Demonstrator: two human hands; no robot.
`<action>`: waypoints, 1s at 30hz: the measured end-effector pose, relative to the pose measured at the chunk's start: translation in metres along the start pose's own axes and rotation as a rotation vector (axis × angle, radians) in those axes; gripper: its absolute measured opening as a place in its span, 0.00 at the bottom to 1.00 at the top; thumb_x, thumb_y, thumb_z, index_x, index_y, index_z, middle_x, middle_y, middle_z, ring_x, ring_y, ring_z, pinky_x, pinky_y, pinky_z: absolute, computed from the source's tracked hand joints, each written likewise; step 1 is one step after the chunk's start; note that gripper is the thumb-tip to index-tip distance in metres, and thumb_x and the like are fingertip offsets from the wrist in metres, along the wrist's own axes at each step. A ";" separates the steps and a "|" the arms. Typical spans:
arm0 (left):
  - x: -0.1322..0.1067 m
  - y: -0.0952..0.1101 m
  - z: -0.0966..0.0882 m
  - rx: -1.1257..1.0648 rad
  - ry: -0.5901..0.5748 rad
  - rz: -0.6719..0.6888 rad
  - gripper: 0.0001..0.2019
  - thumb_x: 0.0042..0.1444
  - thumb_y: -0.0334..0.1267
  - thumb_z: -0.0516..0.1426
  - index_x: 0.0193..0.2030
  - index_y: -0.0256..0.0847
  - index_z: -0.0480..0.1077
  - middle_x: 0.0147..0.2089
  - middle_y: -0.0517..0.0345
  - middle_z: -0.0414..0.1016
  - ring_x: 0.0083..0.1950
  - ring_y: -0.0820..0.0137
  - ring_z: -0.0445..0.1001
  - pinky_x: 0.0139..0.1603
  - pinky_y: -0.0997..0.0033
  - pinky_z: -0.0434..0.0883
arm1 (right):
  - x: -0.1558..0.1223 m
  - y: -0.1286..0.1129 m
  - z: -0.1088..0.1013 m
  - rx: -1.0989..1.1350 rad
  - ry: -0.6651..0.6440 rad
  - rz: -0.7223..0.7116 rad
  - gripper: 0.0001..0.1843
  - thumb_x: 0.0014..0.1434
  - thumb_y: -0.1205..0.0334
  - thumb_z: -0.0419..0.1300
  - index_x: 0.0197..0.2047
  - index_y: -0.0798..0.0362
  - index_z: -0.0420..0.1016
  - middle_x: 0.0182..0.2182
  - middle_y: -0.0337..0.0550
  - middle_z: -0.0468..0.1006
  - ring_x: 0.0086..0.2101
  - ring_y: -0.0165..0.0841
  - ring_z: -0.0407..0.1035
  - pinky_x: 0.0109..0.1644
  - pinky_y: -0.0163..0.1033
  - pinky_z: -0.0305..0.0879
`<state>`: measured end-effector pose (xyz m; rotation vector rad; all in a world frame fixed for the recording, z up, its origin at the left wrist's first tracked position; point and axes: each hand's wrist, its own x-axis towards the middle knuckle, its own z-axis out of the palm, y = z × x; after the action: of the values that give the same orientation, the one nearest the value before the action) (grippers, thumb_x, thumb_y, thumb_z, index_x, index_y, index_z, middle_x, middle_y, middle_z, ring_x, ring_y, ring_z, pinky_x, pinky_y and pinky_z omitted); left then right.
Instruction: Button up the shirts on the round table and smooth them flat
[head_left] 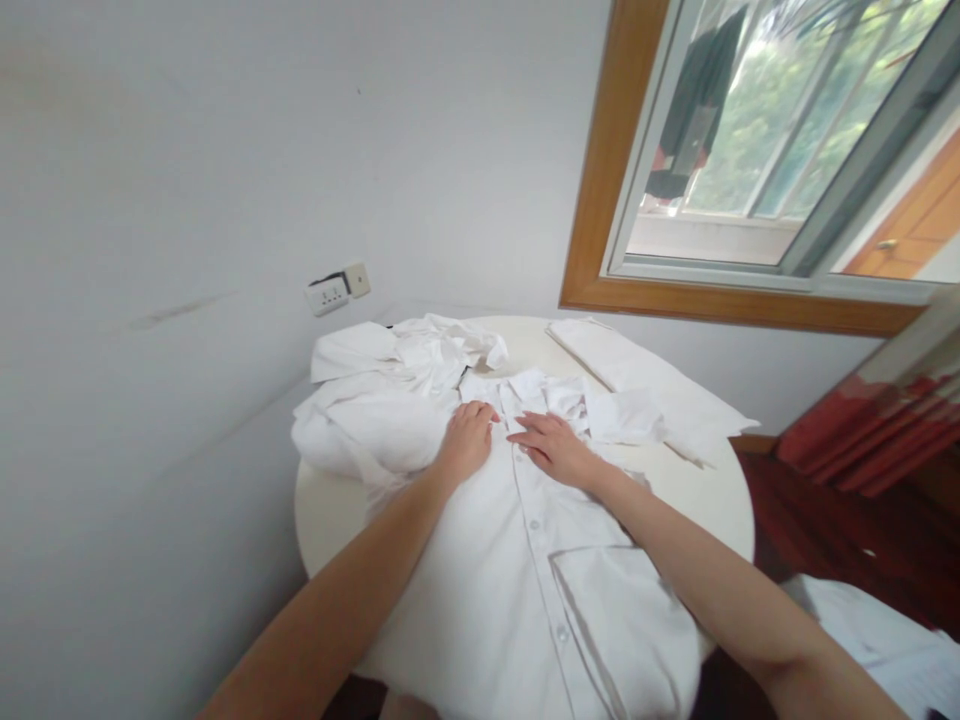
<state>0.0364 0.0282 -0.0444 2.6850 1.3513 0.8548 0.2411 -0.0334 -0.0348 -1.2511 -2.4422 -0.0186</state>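
A white button-up shirt (pixel 525 580) lies front-up on a round white table (pixel 330 510), its collar pointing away from me and a chest pocket on the right. My left hand (pixel 465 440) rests on the shirt just left of the button placket, fingers curled down onto the cloth. My right hand (pixel 551 445) lies flat on the placket near the collar, fingers stretched out toward the left. The two hands sit a few centimetres apart.
A heap of crumpled white garments (pixel 390 390) lies at the table's left and back. A folded white cloth (pixel 645 380) lies at the back right. A wall socket (pixel 334 290) and a wood-framed window (pixel 750 200) are behind; red-patterned fabric (pixel 877 430) is at the right.
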 end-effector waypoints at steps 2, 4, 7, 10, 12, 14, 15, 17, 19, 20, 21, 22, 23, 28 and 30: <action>0.000 0.000 -0.002 -0.001 -0.003 0.002 0.13 0.54 0.25 0.50 0.44 0.41 0.69 0.44 0.52 0.67 0.49 0.63 0.64 0.51 0.60 0.64 | -0.001 0.004 0.004 0.016 0.034 0.005 0.16 0.63 0.64 0.52 0.52 0.44 0.71 0.57 0.45 0.67 0.60 0.39 0.55 0.62 0.55 0.49; 0.001 0.003 -0.006 0.011 0.003 0.009 0.14 0.54 0.24 0.50 0.43 0.41 0.70 0.44 0.51 0.67 0.49 0.62 0.64 0.51 0.59 0.64 | -0.001 0.006 0.005 0.025 0.078 -0.005 0.13 0.62 0.64 0.53 0.49 0.46 0.72 0.55 0.46 0.69 0.58 0.39 0.57 0.61 0.53 0.51; 0.003 0.015 -0.016 0.043 0.024 0.033 0.15 0.53 0.23 0.50 0.40 0.41 0.72 0.46 0.49 0.68 0.51 0.60 0.63 0.51 0.58 0.64 | 0.000 0.008 0.006 0.042 0.129 -0.006 0.10 0.61 0.64 0.54 0.45 0.48 0.73 0.53 0.47 0.70 0.56 0.38 0.59 0.59 0.51 0.55; 0.004 0.032 -0.023 0.014 -0.015 0.071 0.15 0.51 0.20 0.50 0.37 0.41 0.72 0.44 0.50 0.70 0.50 0.61 0.65 0.52 0.58 0.64 | 0.001 0.009 0.009 0.056 0.160 -0.003 0.10 0.61 0.65 0.54 0.45 0.49 0.73 0.51 0.48 0.71 0.55 0.38 0.60 0.58 0.49 0.57; 0.003 0.040 -0.023 -0.072 -0.084 0.082 0.13 0.49 0.21 0.51 0.37 0.40 0.71 0.40 0.52 0.72 0.47 0.63 0.67 0.52 0.61 0.65 | 0.001 0.010 0.010 0.063 0.172 -0.008 0.10 0.61 0.65 0.54 0.45 0.50 0.72 0.51 0.48 0.71 0.55 0.38 0.61 0.58 0.49 0.58; -0.002 0.044 -0.020 -0.193 -0.142 0.069 0.12 0.50 0.22 0.52 0.38 0.39 0.70 0.39 0.54 0.73 0.44 0.65 0.70 0.51 0.63 0.67 | 0.001 0.010 0.011 0.078 0.177 -0.005 0.11 0.60 0.66 0.54 0.45 0.51 0.72 0.50 0.49 0.71 0.54 0.38 0.62 0.57 0.49 0.58; -0.005 0.044 -0.018 -0.250 -0.154 0.060 0.11 0.51 0.23 0.52 0.38 0.39 0.69 0.39 0.54 0.73 0.44 0.66 0.71 0.50 0.65 0.67 | 0.002 0.010 0.011 0.088 0.177 0.001 0.11 0.60 0.67 0.54 0.45 0.51 0.71 0.50 0.49 0.71 0.53 0.38 0.62 0.57 0.48 0.59; -0.012 0.042 -0.013 -0.324 -0.133 0.036 0.11 0.53 0.24 0.51 0.39 0.40 0.68 0.39 0.55 0.74 0.44 0.67 0.71 0.49 0.66 0.68 | 0.002 0.008 0.010 0.110 0.179 0.019 0.10 0.60 0.68 0.54 0.45 0.51 0.71 0.49 0.48 0.71 0.52 0.37 0.63 0.56 0.47 0.59; -0.020 0.039 -0.008 -0.347 -0.087 0.017 0.11 0.53 0.24 0.51 0.40 0.40 0.67 0.40 0.55 0.73 0.45 0.67 0.71 0.50 0.65 0.67 | 0.003 0.006 0.007 0.128 0.180 0.038 0.10 0.60 0.69 0.53 0.44 0.51 0.71 0.48 0.47 0.72 0.51 0.36 0.63 0.55 0.45 0.60; -0.023 0.038 -0.006 -0.349 -0.068 0.011 0.11 0.53 0.24 0.51 0.40 0.41 0.67 0.41 0.55 0.73 0.46 0.67 0.70 0.50 0.65 0.67 | 0.003 0.004 0.006 0.135 0.179 0.048 0.10 0.61 0.69 0.52 0.43 0.52 0.71 0.47 0.46 0.72 0.50 0.36 0.64 0.55 0.44 0.60; -0.026 0.037 -0.005 -0.350 -0.054 0.010 0.11 0.53 0.24 0.51 0.41 0.41 0.67 0.41 0.56 0.73 0.46 0.67 0.70 0.51 0.64 0.67 | 0.003 0.002 0.004 0.141 0.177 0.057 0.10 0.61 0.70 0.51 0.43 0.52 0.70 0.46 0.46 0.72 0.49 0.35 0.64 0.54 0.43 0.60; -0.027 0.037 -0.004 -0.348 -0.046 0.015 0.11 0.53 0.24 0.51 0.41 0.41 0.67 0.42 0.55 0.73 0.47 0.66 0.70 0.52 0.63 0.66 | 0.003 0.000 0.002 0.146 0.174 0.067 0.11 0.61 0.70 0.50 0.43 0.52 0.70 0.46 0.46 0.72 0.49 0.35 0.64 0.53 0.42 0.60; -0.028 0.037 -0.004 -0.345 -0.041 0.026 0.11 0.54 0.25 0.52 0.42 0.41 0.67 0.42 0.55 0.73 0.47 0.66 0.69 0.52 0.63 0.66 | 0.002 -0.002 0.001 0.149 0.173 0.079 0.11 0.61 0.71 0.50 0.44 0.52 0.70 0.45 0.46 0.72 0.48 0.34 0.65 0.52 0.41 0.60; -0.025 0.042 -0.009 -0.342 -0.034 0.080 0.08 0.60 0.32 0.50 0.41 0.39 0.70 0.41 0.51 0.74 0.47 0.65 0.70 0.52 0.61 0.66 | 0.002 -0.009 -0.005 0.132 0.202 0.129 0.12 0.60 0.72 0.49 0.45 0.52 0.68 0.45 0.46 0.71 0.47 0.36 0.64 0.52 0.42 0.59; -0.024 0.043 -0.011 -0.357 -0.041 0.088 0.09 0.60 0.34 0.50 0.41 0.39 0.71 0.41 0.52 0.75 0.46 0.65 0.70 0.52 0.62 0.66 | 0.003 -0.010 -0.005 0.124 0.212 0.137 0.13 0.59 0.72 0.49 0.45 0.52 0.68 0.45 0.46 0.71 0.47 0.37 0.64 0.52 0.43 0.58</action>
<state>0.0513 -0.0186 -0.0349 2.4821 0.9697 0.9400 0.2336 -0.0385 -0.0273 -1.2882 -2.1416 0.0356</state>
